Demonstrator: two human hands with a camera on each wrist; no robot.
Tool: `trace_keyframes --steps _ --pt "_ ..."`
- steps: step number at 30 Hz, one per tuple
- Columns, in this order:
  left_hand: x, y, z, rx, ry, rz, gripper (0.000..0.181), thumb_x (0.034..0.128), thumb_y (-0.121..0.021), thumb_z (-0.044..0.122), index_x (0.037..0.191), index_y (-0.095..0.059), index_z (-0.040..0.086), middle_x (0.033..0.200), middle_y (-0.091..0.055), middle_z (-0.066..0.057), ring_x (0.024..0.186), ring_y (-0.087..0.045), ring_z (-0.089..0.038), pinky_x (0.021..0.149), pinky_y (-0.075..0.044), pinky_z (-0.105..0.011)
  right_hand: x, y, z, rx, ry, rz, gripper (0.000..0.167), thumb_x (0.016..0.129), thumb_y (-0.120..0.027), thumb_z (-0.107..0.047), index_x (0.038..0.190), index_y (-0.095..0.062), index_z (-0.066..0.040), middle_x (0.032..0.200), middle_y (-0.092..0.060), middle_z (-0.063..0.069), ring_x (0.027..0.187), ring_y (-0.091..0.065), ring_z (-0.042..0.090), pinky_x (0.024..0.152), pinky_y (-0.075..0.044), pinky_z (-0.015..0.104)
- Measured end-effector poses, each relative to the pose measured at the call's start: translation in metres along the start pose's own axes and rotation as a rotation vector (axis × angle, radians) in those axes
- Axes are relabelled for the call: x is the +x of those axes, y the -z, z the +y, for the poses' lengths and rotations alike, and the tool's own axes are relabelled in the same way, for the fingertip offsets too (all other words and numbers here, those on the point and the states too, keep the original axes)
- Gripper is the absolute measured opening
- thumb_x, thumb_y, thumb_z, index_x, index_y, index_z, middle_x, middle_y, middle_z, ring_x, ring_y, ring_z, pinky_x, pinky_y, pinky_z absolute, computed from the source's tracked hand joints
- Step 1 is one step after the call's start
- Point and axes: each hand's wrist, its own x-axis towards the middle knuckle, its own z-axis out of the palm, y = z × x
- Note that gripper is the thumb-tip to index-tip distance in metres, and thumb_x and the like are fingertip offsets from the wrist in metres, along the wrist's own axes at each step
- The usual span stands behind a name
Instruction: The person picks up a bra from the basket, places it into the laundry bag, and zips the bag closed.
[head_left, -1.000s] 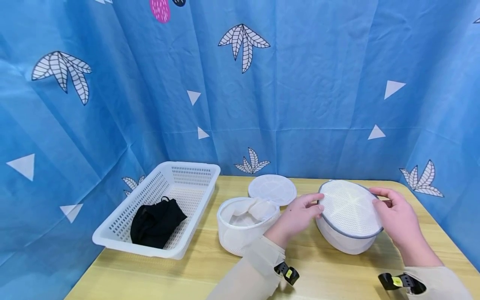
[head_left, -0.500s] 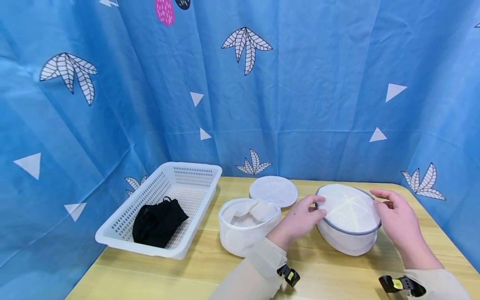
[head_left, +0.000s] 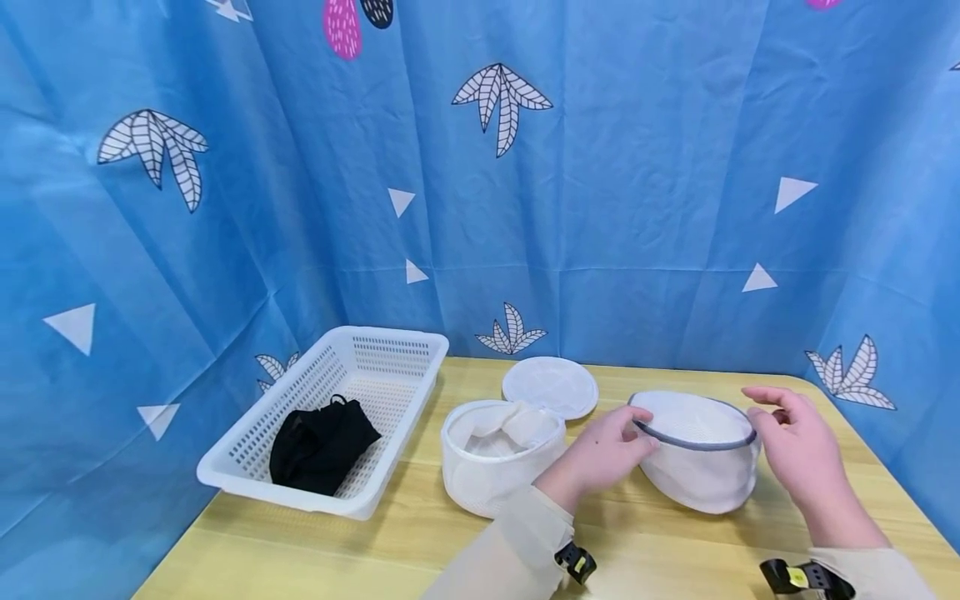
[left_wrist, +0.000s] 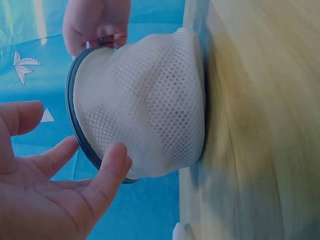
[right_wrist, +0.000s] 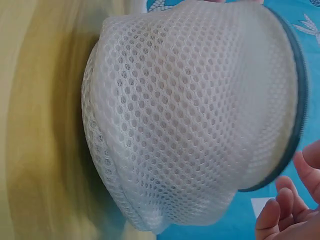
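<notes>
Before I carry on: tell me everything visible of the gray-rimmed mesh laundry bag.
The mesh laundry bag is round, its soft-looking white mesh walls creased below a gray rim. It stands rim up on the table, right of center. The left hand pinches the rim; the right hand appears to touch the opposite edge. I can't tell whether its top is fastened.

- Curtain [head_left: 637, 125], blue, creased, hung across back and both sides.
- Printed on it: white leaf sprigs [head_left: 507, 121] with dark outlines; white triangles [head_left: 792, 193]; pink motif [head_left: 342, 32] and black motif [head_left: 378, 10], top edge.
- Table [head_left: 360, 558], pale yellow wood grain, far right corner rounded.
- Light: bright, shadows soft.
</notes>
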Motion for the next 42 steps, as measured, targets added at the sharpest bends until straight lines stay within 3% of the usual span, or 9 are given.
trace_keyframes --steps 10,18,26,32,37,42 --pt "-0.014 0.013 0.002 0.129 -0.054 -0.065 0.040 0.0990 -0.061 0.039 0.136 -0.058 0.027 0.139 -0.055 0.008 0.119 -0.057 -0.010 0.095 -0.048 -0.031 -0.002 0.004 -0.011 0.002 0.030 -0.010 0.037 0.106 -0.050 -0.028 0.132 -0.061 -0.005 0.128 -0.053 0.011 0.099 -0.043 0.017 0.072 -0.036 0.031" --pt "-0.037 0.039 0.016 0.142 -0.105 -0.069 0.044 0.0990 -0.061 0.046 0.140 -0.056 0.030 0.143 -0.049 0.014 0.118 -0.056 -0.005 0.089 -0.049 -0.029 -0.009 0.008 -0.033 0.037 0.126 -0.078 0.031 0.106 -0.052 -0.025 0.131 -0.061 -0.009 0.112 -0.058 0.003 0.089 -0.051 0.004 0.067 -0.042 0.023" --pt "-0.065 0.095 0.025 0.252 -0.152 -0.058 0.047 0.1012 -0.057 0.047 0.145 -0.050 0.032 0.146 -0.046 0.015 0.125 -0.053 -0.008 0.098 -0.048 -0.035 -0.011 0.005 -0.056 0.117 0.190 -0.224 0.027 0.107 -0.052 -0.020 0.128 -0.060 -0.005 0.111 -0.063 0.011 0.087 -0.061 0.009 0.071 -0.052 0.021" --pt "-0.088 0.144 0.026 0.431 -0.184 0.017 0.047 0.1030 -0.055 0.040 0.147 -0.048 0.024 0.146 -0.048 0.008 0.122 -0.057 -0.014 0.093 -0.051 -0.038 -0.013 -0.008 -0.082 0.148 0.259 -0.346 0.022 0.105 -0.056 -0.017 0.123 -0.062 -0.007 0.103 -0.065 0.008 0.084 -0.064 0.015 0.072 -0.053 0.026" --pt "-0.096 0.180 0.025 0.574 -0.117 0.074 0.051 0.1019 -0.059 0.040 0.148 -0.049 0.021 0.148 -0.049 0.003 0.124 -0.056 -0.019 0.098 -0.048 -0.045 -0.012 -0.023 -0.099 0.158 0.297 -0.423 0.020 0.105 -0.057 -0.019 0.120 -0.062 -0.007 0.099 -0.066 0.008 0.082 -0.063 0.016 0.070 -0.052 0.030" --pt "-0.096 0.213 0.015 0.659 0.006 0.121 0.052 0.1011 -0.059 0.044 0.147 -0.050 0.020 0.147 -0.051 -0.001 0.123 -0.057 -0.022 0.097 -0.049 -0.049 -0.010 -0.045 -0.107 0.189 0.254 -0.492 0.018 0.105 -0.057 -0.020 0.119 -0.062 -0.009 0.093 -0.065 0.007 0.081 -0.062 0.021 0.068 -0.052 0.031"
